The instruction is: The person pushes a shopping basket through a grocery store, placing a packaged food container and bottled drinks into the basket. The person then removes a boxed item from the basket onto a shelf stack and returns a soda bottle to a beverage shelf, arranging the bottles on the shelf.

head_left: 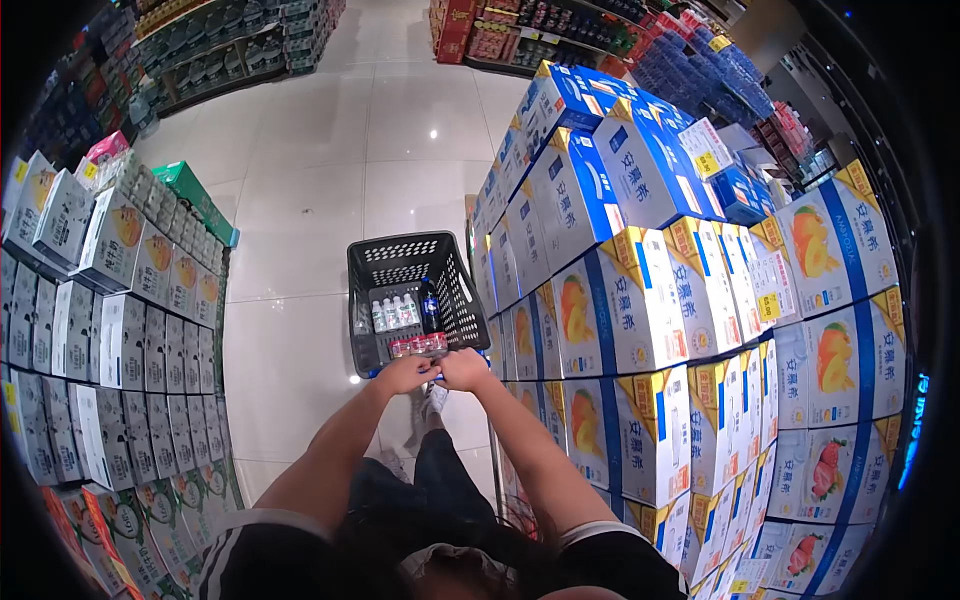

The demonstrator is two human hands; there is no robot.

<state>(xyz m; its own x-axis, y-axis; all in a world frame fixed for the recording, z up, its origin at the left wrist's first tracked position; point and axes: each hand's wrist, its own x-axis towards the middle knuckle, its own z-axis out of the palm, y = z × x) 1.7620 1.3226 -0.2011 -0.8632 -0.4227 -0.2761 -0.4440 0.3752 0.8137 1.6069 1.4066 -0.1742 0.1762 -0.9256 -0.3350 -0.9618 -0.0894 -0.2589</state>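
While the left hand (406,375) and right hand (463,369) grip its near end, the basket (360,310) seems stiff and, with bottles (431,308) inside, fairly heavy; best held there.

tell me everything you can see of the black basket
The black basket looks plastic, open-topped and upright, its far and right walls pierced with rows of holes. It stands in the aisle between stacked cartons. Inside are small white bottles, a dark bottle and red-topped containers. The left hand and right hand are at its near end, their grip partly hidden. Its underside cannot be seen.
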